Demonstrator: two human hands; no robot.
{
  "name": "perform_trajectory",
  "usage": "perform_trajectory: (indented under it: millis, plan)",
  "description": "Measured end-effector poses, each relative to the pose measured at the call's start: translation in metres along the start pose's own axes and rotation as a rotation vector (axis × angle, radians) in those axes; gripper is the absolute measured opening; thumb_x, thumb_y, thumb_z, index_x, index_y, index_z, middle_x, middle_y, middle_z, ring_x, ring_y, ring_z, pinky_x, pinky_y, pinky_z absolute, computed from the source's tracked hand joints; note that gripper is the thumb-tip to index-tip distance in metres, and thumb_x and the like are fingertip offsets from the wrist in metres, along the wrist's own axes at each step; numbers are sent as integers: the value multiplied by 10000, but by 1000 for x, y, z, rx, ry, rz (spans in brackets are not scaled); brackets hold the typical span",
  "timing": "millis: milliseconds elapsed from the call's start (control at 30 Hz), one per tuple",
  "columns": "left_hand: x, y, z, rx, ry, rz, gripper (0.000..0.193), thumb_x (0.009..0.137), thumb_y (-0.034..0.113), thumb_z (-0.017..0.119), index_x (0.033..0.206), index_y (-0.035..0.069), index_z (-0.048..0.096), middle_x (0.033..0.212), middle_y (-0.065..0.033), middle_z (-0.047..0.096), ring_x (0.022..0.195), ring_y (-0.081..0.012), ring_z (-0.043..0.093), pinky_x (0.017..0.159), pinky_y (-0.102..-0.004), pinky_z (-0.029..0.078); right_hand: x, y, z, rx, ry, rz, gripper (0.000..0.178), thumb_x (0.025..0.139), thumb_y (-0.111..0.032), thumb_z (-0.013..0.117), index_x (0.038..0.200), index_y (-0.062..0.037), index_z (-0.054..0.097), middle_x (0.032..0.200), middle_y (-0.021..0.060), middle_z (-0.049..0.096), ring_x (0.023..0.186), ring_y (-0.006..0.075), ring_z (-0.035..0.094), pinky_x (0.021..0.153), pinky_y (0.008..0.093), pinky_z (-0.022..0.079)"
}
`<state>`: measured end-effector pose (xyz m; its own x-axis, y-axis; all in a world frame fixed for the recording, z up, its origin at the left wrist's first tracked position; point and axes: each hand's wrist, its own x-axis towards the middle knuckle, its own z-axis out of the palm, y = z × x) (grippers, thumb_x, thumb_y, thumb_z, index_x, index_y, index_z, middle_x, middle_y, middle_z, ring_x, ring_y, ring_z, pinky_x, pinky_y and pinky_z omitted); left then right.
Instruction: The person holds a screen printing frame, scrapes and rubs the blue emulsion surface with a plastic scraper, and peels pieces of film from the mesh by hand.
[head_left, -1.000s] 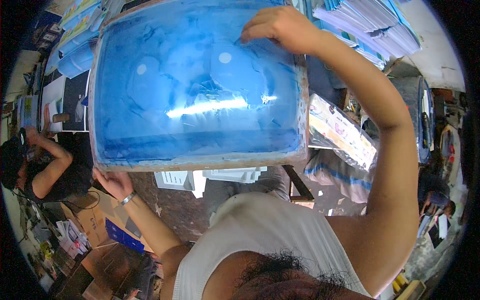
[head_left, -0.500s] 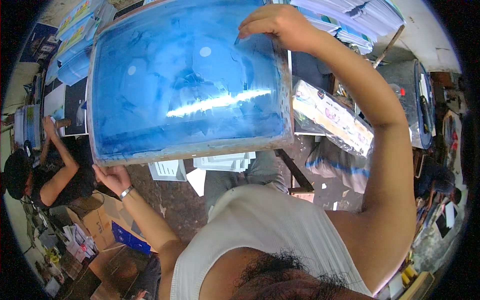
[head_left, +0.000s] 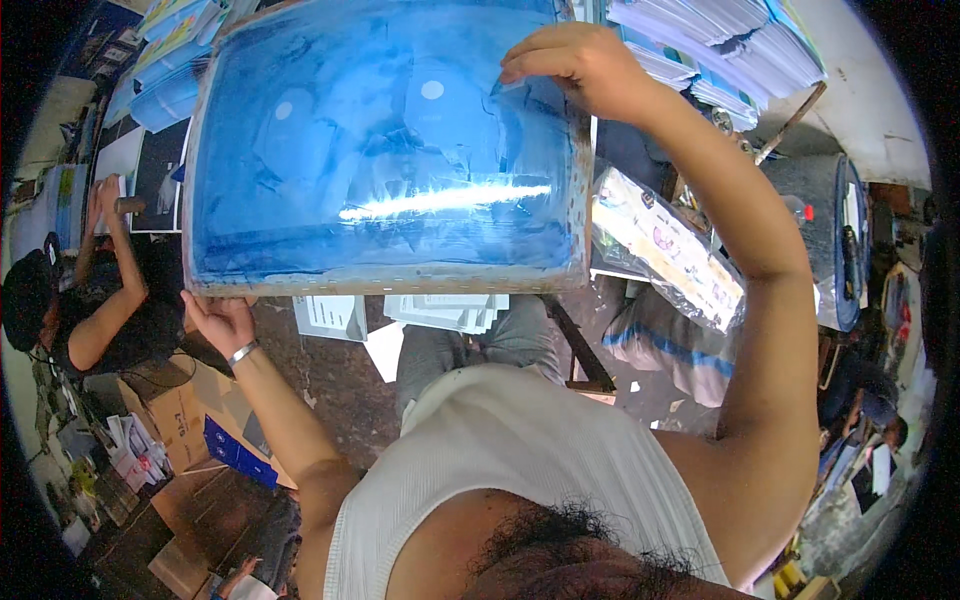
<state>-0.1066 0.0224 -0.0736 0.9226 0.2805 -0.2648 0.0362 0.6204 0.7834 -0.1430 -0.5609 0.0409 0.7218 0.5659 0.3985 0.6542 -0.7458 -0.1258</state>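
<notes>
A large screen-printing frame (head_left: 386, 284) with a glossy blue mesh is spread out before me. Two pale round spots and a bright streak of reflected light show on the mesh. At its near left corner, my left hand (head_left: 226, 322) grips the edge from below, palm up, some fingers hidden beneath. Over the far right part of the mesh, my right hand (head_left: 580, 72) is closed in a pinch. A small dark tip shows at its fingertips, against the blue surface; what it belongs to is too small to tell.
Paper stacks (head_left: 690, 40) stand at the far right, more stacks (head_left: 175, 95) at far left. A plastic-wrapped pack (head_left: 668, 245) lies right of the frame. Printed sheets (head_left: 445, 310) lie below its near edge. A co-worker (head_left: 105, 310) works at left, near cardboard boxes (head_left: 185, 420).
The view has turned slightly. The frame's near left corner and my left hand sit higher in the picture. My right hand appears a little farther right and lower, still pinching.
</notes>
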Motion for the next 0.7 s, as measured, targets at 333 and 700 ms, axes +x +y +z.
perform_trajectory:
  millis: [333, 700]
  plan:
    - [-6, 1, 7, 19, 22, 33, 487, 1009, 425, 505, 1336, 68, 559, 1393, -100, 551, 1273, -278, 491, 1115, -454, 332, 5, -15, 12, 4, -50, -52, 362, 715, 95, 589, 972, -126, 717, 1068, 48, 709, 1012, 284, 655, 845, 398, 531]
    - [0, 3, -5, 0, 11, 31, 502, 1008, 436, 503, 1352, 72, 547, 1401, -109, 538, 1269, -277, 494, 1105, -455, 347, -20, -31, -3, -25, -153, -36, 306, 785, -18, 551, 994, -167, 717, 1048, 26, 707, 994, 275, 660, 820, 401, 538]
